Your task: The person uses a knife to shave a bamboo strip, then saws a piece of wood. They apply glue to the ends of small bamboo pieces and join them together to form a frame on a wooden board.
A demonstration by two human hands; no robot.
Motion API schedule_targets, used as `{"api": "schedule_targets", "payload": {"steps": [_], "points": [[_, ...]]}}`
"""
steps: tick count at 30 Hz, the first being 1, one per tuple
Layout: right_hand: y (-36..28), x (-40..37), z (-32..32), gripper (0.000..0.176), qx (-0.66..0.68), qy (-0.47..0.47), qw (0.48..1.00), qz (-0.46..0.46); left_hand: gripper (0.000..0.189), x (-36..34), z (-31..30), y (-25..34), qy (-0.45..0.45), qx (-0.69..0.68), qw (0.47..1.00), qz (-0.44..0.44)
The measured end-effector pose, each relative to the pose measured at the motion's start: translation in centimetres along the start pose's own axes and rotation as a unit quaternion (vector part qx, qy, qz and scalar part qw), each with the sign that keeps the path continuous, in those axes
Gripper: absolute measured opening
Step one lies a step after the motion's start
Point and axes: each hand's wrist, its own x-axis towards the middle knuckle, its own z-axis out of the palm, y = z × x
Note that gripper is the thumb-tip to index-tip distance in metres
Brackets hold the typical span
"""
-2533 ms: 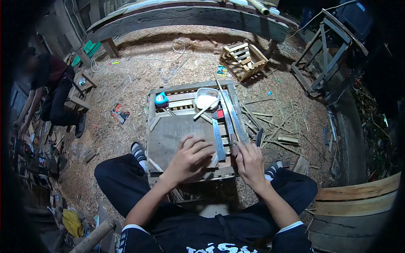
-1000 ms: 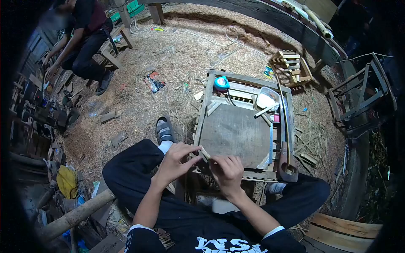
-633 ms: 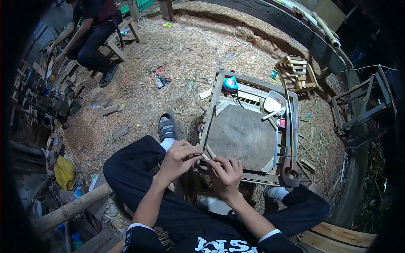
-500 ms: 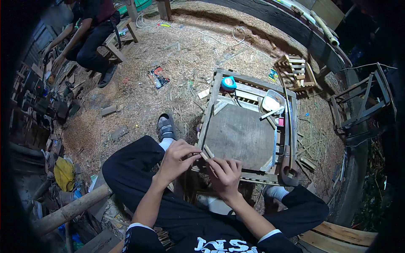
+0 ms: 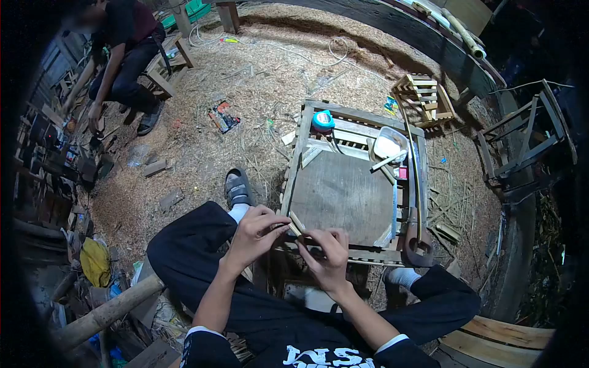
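Between my hands is a short, thin wooden strip (image 5: 295,229), held over the near left corner of a low slatted wooden table. My left hand (image 5: 254,238) pinches its upper end between thumb and fingertips. At the lower end, the fingers of my right hand (image 5: 327,253) close on the strip, hiding part of it. Just beyond lies a flat board (image 5: 343,191) set into the table frame (image 5: 297,153), with small wood pieces across its corners. A handsaw (image 5: 418,246) lies along the table's right side.
On the table are a blue tape measure (image 5: 323,121), a white plastic tub (image 5: 389,145) and a pink item (image 5: 400,173). Slatted wooden crates (image 5: 423,98) stand beyond. A person (image 5: 126,61) crouches at upper left. Shavings cover the floor; a bamboo pole (image 5: 110,310) lies at lower left.
My view has shifted slightly, so the table appears further left. The strip shows more plainly between my fingers. The other person's arm has come lower, toward the floor.
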Motion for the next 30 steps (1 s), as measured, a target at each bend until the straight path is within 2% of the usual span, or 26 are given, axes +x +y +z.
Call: {"api": "schedule_targets", "payload": {"steps": [9, 12, 14, 15, 18, 21, 23, 25, 27, 30], "points": [[0.4, -0.2, 0.6, 0.040, 0.024, -0.008, 0.998, -0.056, 0.028, -0.5, 0.5, 0.8, -0.011, -0.007, 1.000, 0.011], [0.6, -0.2, 0.6, 0.040, 0.004, -0.002, 0.997, -0.082, 0.034, -0.7, 0.7, 0.9, -0.012, -0.064, 0.998, -0.001], [0.7, -0.1, 0.4, 0.040, -0.007, -0.005, 0.996, -0.091, 0.041, -0.8, 0.3, 1.1, -0.072, -0.075, 0.995, -0.004], [0.8, 0.0, 0.3, 0.040, -0.021, -0.009, 0.995, -0.096, 0.041, -0.9, 0.4, 1.2, -0.071, -0.076, 0.995, -0.004], [0.9, 0.1, -0.2, 0.042, -0.045, -0.027, 0.994, -0.095, 0.049, -1.1, 0.7, 1.3, -0.129, -0.173, 0.974, -0.065], [1.0, 0.9, -0.6, 0.046, -0.075, -0.035, 0.991, -0.104, 0.049, -0.9, 0.6, 1.2, -0.145, -0.160, 0.976, -0.038], [1.1, 1.3, -1.0, 0.050, -0.097, -0.031, 0.988, -0.114, 0.048, -0.8, 0.3, 1.8, -0.147, -0.153, 0.975, -0.065], [1.4, 1.8, -1.6, 0.053, -0.057, -0.108, 0.985, -0.125, 0.047, -1.1, 0.5, 2.0, -0.152, -0.147, 0.973, -0.093], [1.6, 1.7, -1.7, 0.052, -0.055, -0.123, 0.982, -0.135, 0.043, -1.8, 1.4, 1.7, -0.103, -0.221, 0.962, -0.124], [1.1, 1.3, -1.3, 0.041, -0.075, -0.114, 0.983, -0.123, 0.043, -1.9, 1.6, 1.8, -0.069, -0.162, 0.980, -0.095]]}}
